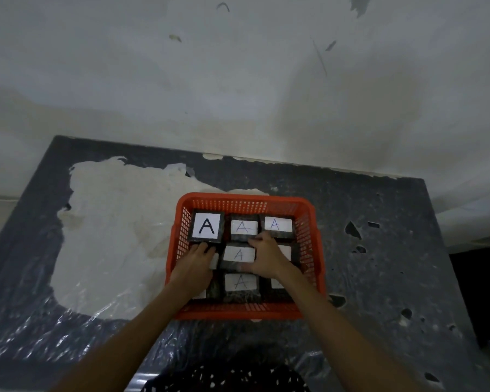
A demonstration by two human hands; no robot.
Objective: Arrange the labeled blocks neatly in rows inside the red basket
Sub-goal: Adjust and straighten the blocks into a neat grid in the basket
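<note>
1. Head view. Red basket [309,222]: on a dark, worn table [393,264] by a pale wall; holds dark blocks with white "A" labels in three rows.
2. Back row: bold-A block [207,226], two faint-A blocks beside it.
3. Middle block [238,254]: centre of basket, flanked by both hands.
4. Left hand [194,267]: palm down, fingers curled over the left middle-row block; whether it grips cannot be told.
5. Right hand [266,257]: palm down, fingers spread against the middle block's right edge, thumb at its near corner; hold uncertain.
</note>
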